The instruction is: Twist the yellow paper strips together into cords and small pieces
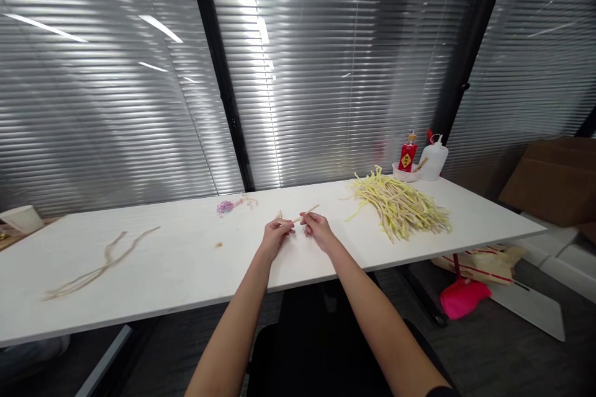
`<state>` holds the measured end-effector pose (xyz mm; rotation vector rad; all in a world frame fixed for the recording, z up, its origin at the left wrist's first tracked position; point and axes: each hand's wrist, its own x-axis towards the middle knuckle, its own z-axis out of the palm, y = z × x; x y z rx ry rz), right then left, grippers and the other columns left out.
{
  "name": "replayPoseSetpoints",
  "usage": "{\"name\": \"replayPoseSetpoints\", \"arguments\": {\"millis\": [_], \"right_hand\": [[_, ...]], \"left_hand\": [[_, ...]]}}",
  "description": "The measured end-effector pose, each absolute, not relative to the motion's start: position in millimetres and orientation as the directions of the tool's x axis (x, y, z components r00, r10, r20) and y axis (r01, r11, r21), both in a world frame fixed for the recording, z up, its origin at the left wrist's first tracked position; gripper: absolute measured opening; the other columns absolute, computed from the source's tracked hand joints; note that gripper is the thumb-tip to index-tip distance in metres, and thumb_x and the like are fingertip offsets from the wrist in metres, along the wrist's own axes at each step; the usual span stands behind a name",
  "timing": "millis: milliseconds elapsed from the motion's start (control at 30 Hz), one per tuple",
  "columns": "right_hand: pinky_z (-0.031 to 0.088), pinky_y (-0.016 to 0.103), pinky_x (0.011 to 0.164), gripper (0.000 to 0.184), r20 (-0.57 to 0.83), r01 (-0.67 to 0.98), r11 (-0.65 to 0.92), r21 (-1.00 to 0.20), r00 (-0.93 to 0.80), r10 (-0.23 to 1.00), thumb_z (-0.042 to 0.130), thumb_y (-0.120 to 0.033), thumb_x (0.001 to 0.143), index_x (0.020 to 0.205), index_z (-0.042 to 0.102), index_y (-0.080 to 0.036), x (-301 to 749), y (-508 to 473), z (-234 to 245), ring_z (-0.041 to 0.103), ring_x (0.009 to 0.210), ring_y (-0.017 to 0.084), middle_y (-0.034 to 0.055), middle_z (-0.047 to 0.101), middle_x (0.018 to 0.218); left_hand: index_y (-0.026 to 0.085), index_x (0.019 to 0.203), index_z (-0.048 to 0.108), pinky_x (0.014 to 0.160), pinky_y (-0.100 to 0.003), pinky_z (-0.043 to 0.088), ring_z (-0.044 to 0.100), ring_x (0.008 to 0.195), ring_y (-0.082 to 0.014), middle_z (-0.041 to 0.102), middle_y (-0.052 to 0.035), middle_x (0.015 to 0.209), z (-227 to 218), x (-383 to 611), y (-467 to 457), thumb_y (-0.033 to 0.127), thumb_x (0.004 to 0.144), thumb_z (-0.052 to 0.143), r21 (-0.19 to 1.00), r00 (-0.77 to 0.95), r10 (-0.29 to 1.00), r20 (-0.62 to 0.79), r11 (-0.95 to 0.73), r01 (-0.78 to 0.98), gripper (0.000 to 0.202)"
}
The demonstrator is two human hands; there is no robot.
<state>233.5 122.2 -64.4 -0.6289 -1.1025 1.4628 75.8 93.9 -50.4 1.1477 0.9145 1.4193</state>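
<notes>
My left hand and my right hand meet over the middle of the white table, both pinching a thin pale strip that runs between them and pokes up to the right. A big heap of yellow and beige strips lies to the right of my right hand. Long joined strips lie on the table at the far left.
A small pink and purple bundle lies behind my hands. At the back right stand a red bottle, a white squeeze bottle and a small bowl. A white cup sits far left. A pink broom lies on the floor.
</notes>
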Motion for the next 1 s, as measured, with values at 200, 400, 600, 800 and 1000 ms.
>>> {"name": "replayPoseSetpoints", "arguments": {"millis": [200,400,600,800,1000], "right_hand": [[0.042,0.025,0.059,0.036,0.164,-0.585,-0.083,-0.807,-0.357,0.920,0.072,-0.041,0.068,0.094,0.065,-0.017,236.0,117.9,-59.3,0.046,0.050,0.005,0.0029,0.065,0.076],[0.043,0.027,0.063,0.033,0.153,-0.615,-0.173,-0.769,-0.441,0.885,0.073,-0.036,0.069,0.093,0.065,-0.017,238.6,114.5,-57.7,0.054,0.058,0.009,0.0055,0.067,0.081],[0.043,0.026,0.063,0.026,0.129,-0.602,-0.206,-0.771,-0.464,0.876,0.073,-0.033,0.068,0.086,0.067,-0.015,239.4,116.4,-60.2,0.056,0.060,0.010,0.0061,0.068,0.079],[0.045,0.027,0.068,0.022,0.092,-0.569,-0.227,-0.790,-0.477,0.874,0.076,-0.027,0.064,0.079,0.069,-0.013,240.6,115.3,-58.6,0.059,0.066,0.012,0.0063,0.066,0.076],[0.048,0.030,0.072,0.020,0.071,-0.536,-0.232,-0.812,-0.485,0.872,0.078,-0.023,0.061,0.073,0.068,-0.012,240.7,115.3,-59.6,0.057,0.064,0.011,0.0032,0.061,0.067]], "left_hand": [[0.014,0.071,0.066,0.058,-0.024,0.039,0.060,0.061,-0.0133,0.065,-0.0044,0.071,-52.5,75.5,95.4,0.029,0.059,0.077,0.957,-0.006,0.985,0.173,-0.169,-0.234,0.023],[0.014,0.072,0.065,0.057,-0.024,0.039,0.060,0.060,-0.0133,0.064,-0.0038,0.067,-54.4,75.1,96.6,0.030,0.059,0.077,0.955,-0.001,0.985,0.170,-0.165,-0.248,0.024],[0.014,0.075,0.066,0.057,-0.023,0.039,0.059,0.061,-0.0127,0.063,-0.0026,0.067,-51.8,75.8,94.9,0.029,0.059,0.077,0.952,-0.012,0.986,0.164,-0.161,-0.260,0.025],[0.016,0.079,0.065,0.061,-0.023,0.041,0.058,0.064,-0.0110,0.062,-0.0013,0.071,-47.8,74.8,93.0,0.026,0.057,0.078,0.926,-0.036,0.993,0.110,-0.115,-0.358,0.028],[0.014,0.078,0.067,0.067,-0.022,0.043,0.059,0.068,-0.0105,0.063,-0.0025,0.074,-49.2,73.1,94.9,0.024,0.057,0.079,0.900,-0.024,0.995,0.095,-0.096,-0.426,0.026]]}}
